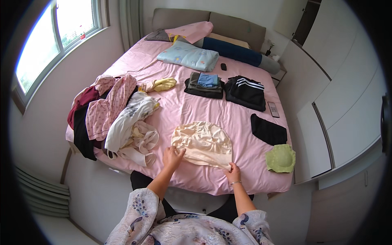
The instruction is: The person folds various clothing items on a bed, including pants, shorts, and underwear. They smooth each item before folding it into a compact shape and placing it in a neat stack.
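Note:
A cream garment (202, 143), gathered and puckered with a smoother band along its near edge, lies spread on the pink bedsheet (179, 107). At its near left corner my left hand (173, 157) is closed, thumb and fingers pinching the edge. My right hand (232, 174), with a bracelet at the wrist, pinches the near right corner. The cloth between the two hands lies fairly straight. Its exact kind is unclear, though its shape resembles briefs.
Left lies a heap of loose clothes (110, 108). Folded dark clothes (245, 92), a small folded stack (204, 85), a phone (273, 109), a black folded cloth (267, 130) and a green bra (281, 158) lie right. A pale blue quilt (188, 56) sits farther back.

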Demonstrator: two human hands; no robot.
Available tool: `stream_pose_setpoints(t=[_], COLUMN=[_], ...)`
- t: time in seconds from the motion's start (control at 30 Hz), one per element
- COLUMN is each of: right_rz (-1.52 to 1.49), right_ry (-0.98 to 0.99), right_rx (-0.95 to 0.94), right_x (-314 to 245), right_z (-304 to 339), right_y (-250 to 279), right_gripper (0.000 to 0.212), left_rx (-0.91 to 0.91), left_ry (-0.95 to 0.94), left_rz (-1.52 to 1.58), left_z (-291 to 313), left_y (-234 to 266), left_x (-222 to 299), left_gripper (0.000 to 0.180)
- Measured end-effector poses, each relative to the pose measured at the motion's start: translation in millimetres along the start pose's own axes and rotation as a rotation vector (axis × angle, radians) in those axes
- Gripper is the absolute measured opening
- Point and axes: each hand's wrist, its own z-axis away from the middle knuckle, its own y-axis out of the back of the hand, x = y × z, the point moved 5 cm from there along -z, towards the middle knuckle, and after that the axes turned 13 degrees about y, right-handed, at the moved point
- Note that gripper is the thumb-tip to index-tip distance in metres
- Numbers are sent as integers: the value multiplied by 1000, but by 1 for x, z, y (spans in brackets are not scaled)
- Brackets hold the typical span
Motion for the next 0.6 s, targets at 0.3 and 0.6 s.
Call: stream_pose_setpoints(t=[0.3, 0.6], right_rz=[123, 164], right_ry=[4, 278], right_rx=[-27, 253], right_x=[-15, -81], right_z=[-4, -12], right_y=[0, 47], right_gripper=[19, 21], left_rx=[-36, -4], left_ry=[-69, -185], left_rz=[-114, 178], left_z=[6, 40], left_y=[-11, 62], left_x=[-28, -24], left_gripper=[24, 27])
